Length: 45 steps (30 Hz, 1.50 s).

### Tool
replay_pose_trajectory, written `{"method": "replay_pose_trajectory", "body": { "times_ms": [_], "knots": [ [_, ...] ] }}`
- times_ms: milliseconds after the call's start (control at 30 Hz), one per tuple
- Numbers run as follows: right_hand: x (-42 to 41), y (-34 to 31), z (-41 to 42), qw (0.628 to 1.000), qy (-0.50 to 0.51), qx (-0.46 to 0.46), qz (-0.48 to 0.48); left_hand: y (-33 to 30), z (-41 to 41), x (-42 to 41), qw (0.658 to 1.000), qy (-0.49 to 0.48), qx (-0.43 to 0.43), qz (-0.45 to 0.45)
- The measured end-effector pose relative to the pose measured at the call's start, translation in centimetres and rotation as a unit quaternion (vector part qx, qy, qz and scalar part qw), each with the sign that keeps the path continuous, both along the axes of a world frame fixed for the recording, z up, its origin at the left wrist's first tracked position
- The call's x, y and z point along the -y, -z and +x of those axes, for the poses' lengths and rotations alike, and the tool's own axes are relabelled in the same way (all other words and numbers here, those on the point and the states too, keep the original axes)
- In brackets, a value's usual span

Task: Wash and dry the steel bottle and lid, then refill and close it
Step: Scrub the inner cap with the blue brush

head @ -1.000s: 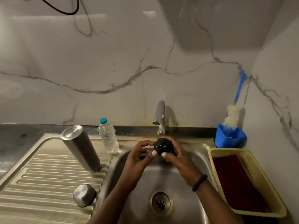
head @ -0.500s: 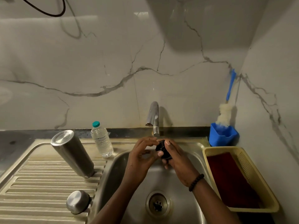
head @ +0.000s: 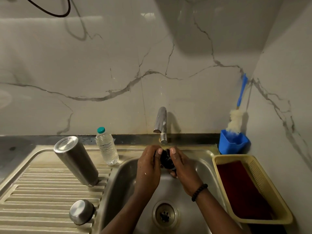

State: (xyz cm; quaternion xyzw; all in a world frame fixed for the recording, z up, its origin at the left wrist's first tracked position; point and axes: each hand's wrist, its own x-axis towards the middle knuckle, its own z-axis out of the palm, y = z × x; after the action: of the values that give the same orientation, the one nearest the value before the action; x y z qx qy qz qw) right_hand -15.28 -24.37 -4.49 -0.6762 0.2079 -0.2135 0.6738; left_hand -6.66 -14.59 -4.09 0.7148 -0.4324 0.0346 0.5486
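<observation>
Both hands are over the stainless steel sink basin [head: 194, 168], just below the chrome tap spout [head: 160, 122]. The left hand [head: 148, 168] and right hand [head: 183, 168] hold a small black round lid [head: 166, 159] between them. Left grip: fingers curled round the lid's left side, thumb tip on its top edge. Right grip: thumb on the top right edge, fingers wrapped underneath. The lid is mostly hidden by the hands; only its dark glossy top shows. White specks on the back of the left hand, cannot tell if foam or water. Cannot tell whether water is running from the tap. A black bead bracelet [head: 199, 192] sits on the right wrist.

The tall cylindrical steel bottle [head: 76, 161] stands mouth down on the ribbed steel drainboard [head: 33, 191], flat base up, at the basin's left edge. It looks tilted in the wide-angle view. A small steel cup-shaped cap [head: 81, 211] rests on the drainboard nearer the camera, also close to the basin edge, well apart from the bottle. A clear plastic water bottle with a teal cap [head: 106, 146] stands upright just behind and right of the steel bottle, at the basin's back left corner.

Right of the basin: a yellow plastic basket [head: 270, 188] with a dark red cloth [head: 243, 190] lying in it. Behind it, a blue plastic holder [head: 233, 142] against the wall, with a blue-handled white bottle brush [head: 235, 120] standing in it. The round drain [head: 165, 214] is in the basin floor, below the hands.
</observation>
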Motion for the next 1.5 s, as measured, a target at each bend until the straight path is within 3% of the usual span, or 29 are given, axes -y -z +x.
{"method": "replay_pose_trajectory", "body": {
  "times_ms": [100,233,333,433,567,667,733,767,867,967,1067,1233,1500],
  "knots": [
    [-0.2,0.0,0.1,1.0,0.007,-0.006,0.002,-0.2,-0.1,0.2,0.996,-0.005,-0.085,0.003],
    [-0.3,0.2,0.2,0.998,0.028,0.013,0.049,-0.1,0.1,0.0,0.972,0.095,-0.212,0.035],
    [-0.1,0.3,0.2,0.997,0.025,0.0,0.072,0.4,-0.2,-0.2,0.956,0.139,-0.245,0.077],
    [0.2,0.0,-0.1,0.998,0.006,-0.023,0.061,0.6,-0.4,0.1,0.941,0.143,-0.304,0.036],
    [2.3,-0.6,-0.5,0.994,0.043,-0.097,-0.026,0.5,-0.2,1.0,0.937,0.129,-0.324,0.014],
    [7.2,-1.2,-0.9,0.965,0.127,-0.14,-0.183,0.4,0.0,1.9,0.941,0.111,-0.319,0.01],
    [11.7,-1.8,-1.6,0.91,0.151,-0.166,-0.349,0.6,0.1,2.4,0.943,0.117,-0.312,0.017],
    [14.0,-2.3,-2.1,0.863,0.146,-0.192,-0.444,0.6,0.1,2.6,0.942,0.122,-0.312,0.018],
    [20.6,-3.8,-3.1,0.64,0.069,-0.358,-0.676,0.7,-0.1,3.3,0.94,0.128,-0.315,0.017],
    [24.8,-5.3,-3.4,0.451,-0.032,-0.468,-0.759,1.0,-0.2,3.9,0.939,0.132,-0.317,0.026],
    [27.0,-5.8,-2.9,0.331,-0.099,-0.536,-0.77,1.6,-0.1,4.3,0.938,0.125,-0.321,0.031],
    [27.5,-6.3,-1.8,0.229,-0.146,-0.609,-0.746,2.4,0.2,4.6,0.935,0.116,-0.332,0.042],
    [25.1,-11.6,-1.7,0.152,-0.089,-0.624,-0.761,2.7,0.0,5.1,0.937,0.109,-0.328,0.045]
  ]
}}
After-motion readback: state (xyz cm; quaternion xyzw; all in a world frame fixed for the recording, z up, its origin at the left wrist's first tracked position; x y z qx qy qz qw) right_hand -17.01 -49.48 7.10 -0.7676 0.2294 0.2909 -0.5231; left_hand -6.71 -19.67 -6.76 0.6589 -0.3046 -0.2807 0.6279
